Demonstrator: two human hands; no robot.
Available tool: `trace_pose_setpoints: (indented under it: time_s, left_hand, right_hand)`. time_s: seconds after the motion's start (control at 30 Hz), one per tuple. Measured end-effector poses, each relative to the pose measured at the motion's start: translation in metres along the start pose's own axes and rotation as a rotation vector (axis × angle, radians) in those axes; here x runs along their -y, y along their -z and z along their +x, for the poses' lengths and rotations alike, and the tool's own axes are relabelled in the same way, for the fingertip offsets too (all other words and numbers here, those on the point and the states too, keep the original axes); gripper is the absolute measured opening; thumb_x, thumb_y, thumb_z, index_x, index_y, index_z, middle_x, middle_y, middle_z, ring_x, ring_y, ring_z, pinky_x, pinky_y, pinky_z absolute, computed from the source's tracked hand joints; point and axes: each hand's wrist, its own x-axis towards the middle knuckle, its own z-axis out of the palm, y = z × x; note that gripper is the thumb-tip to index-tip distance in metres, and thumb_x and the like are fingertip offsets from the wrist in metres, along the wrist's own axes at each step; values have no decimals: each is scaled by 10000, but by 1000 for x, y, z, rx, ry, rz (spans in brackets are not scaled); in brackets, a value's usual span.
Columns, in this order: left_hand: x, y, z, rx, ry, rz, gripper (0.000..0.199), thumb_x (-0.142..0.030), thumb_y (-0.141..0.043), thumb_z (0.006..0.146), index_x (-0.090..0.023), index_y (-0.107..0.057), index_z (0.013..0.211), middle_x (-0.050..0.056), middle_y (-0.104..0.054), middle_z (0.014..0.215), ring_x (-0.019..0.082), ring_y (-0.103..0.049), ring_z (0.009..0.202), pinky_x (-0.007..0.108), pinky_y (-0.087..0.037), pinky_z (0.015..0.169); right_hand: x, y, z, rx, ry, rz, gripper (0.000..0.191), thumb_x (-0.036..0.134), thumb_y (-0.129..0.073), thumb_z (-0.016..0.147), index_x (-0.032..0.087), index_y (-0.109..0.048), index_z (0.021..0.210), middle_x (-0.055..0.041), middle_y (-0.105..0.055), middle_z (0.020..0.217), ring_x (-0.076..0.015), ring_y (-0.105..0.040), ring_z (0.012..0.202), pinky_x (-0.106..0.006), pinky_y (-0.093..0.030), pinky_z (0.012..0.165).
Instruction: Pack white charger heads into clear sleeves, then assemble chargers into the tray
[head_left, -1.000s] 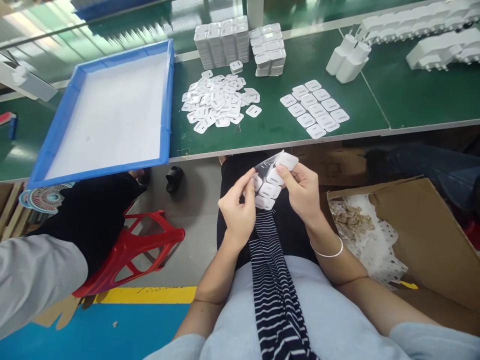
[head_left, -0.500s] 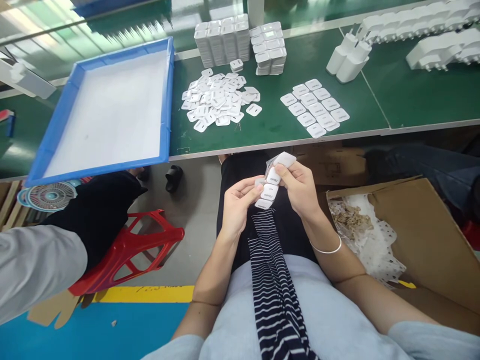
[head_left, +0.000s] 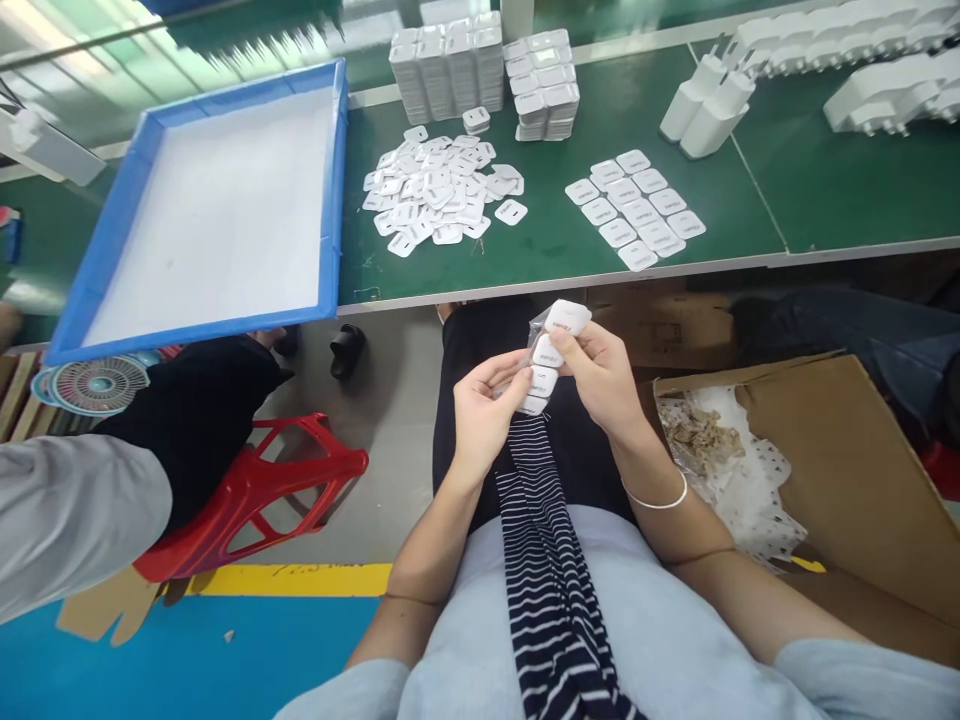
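A strip of several joined white rounded-square pieces (head_left: 550,351) with printed marks hangs over my lap, with clear film at its left side. My left hand (head_left: 484,405) is closed on its lower left part, thumb on top. Farther up the strip, my right hand (head_left: 600,372) pinches it from the right. On the green bench lie a loose pile of white pieces with small slots (head_left: 435,190) and, to its right, a flat group of printed white pieces (head_left: 636,210). Stacks of white pieces (head_left: 448,75) stand behind the pile.
A blue-rimmed tray (head_left: 330,200) overhangs the bench edge (head_left: 480,293) at left. White plug adapters (head_left: 712,105) stand at back right. An open cardboard box (head_left: 855,460) is by my right arm. A person's grey sleeve (head_left: 82,510) and a red stool (head_left: 255,490) are at left.
My left thumb and fingers have shifted slightly up and right along the strip. The top piece is turned more toward the camera. The bench appears slightly higher in view.
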Motion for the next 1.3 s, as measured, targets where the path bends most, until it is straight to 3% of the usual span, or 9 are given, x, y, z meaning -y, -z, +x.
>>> trace_pose_setpoints:
  time_s: [0.1,0.2,0.33,0.5,0.57,0.7,0.83,1.0,1.3]
  left_hand:
    - [7,1,4,-15,29,-40,260,-278,-801,744,-171,-770,979,78,-783,928,196,-745,833,275,-585,760]
    - [19,6,12,-24,94,-113,252,-261,-813,726,-165,-775,956,62,-782,859,161,-732,777,240,-565,725]
    - [46,16,27,-45,325,-311,283,-223,-838,680,-112,-771,931,78,-774,848,130,-703,717,220,-538,704]
    - [82,29,42,-102,501,-413,107,-165,-697,803,-87,-749,854,76,-753,788,116,-692,705,223,-537,729]
    - [87,32,44,-109,537,-435,146,-176,-625,851,-88,-737,822,82,-746,793,117,-690,719,229,-538,757]
    - [82,33,41,-58,546,-445,192,-69,-566,784,-76,-735,875,102,-750,881,133,-694,776,243,-525,824]
    - [77,34,36,-27,502,-387,411,56,-606,636,-77,-732,1004,108,-756,989,189,-709,926,294,-492,944]
    - [90,39,35,-107,408,-273,263,-116,-759,699,-110,-748,961,75,-764,891,174,-715,822,338,-521,916]
    - [96,44,38,-130,366,-209,357,-264,-899,565,-119,-755,858,56,-757,775,151,-716,723,311,-584,812]
  right_hand:
    - [-3,1,-2,89,17,-25,333,358,-803,732,212,-660,995,-24,-723,896,-189,-690,827,-304,-572,716]
    - [-14,2,3,77,11,-68,386,273,-812,694,196,-648,1035,-23,-715,908,-187,-675,830,-318,-555,742]
    - [-42,4,19,53,-104,-20,352,263,-797,642,176,-641,945,6,-695,803,-160,-645,721,-313,-530,706]
    - [-83,6,33,46,-245,-15,361,267,-786,562,169,-610,862,19,-665,736,-160,-629,674,-321,-510,707]
    - [-96,8,35,32,-267,-46,364,270,-782,549,168,-609,853,8,-668,745,-173,-633,692,-330,-503,717]
    - [-107,11,38,14,-307,-57,379,288,-775,535,178,-604,855,-7,-674,775,-195,-638,735,-334,-502,704]
    - [-106,13,39,26,-352,-31,375,288,-765,537,182,-602,857,-8,-673,782,-190,-638,714,-324,-513,657]
    - [-101,13,36,76,-380,-9,358,283,-772,553,185,-612,858,-6,-681,763,-190,-649,697,-321,-528,627]
    - [-104,9,36,104,-261,-34,363,222,-801,523,182,-647,849,4,-699,766,-185,-649,714,-336,-521,708]
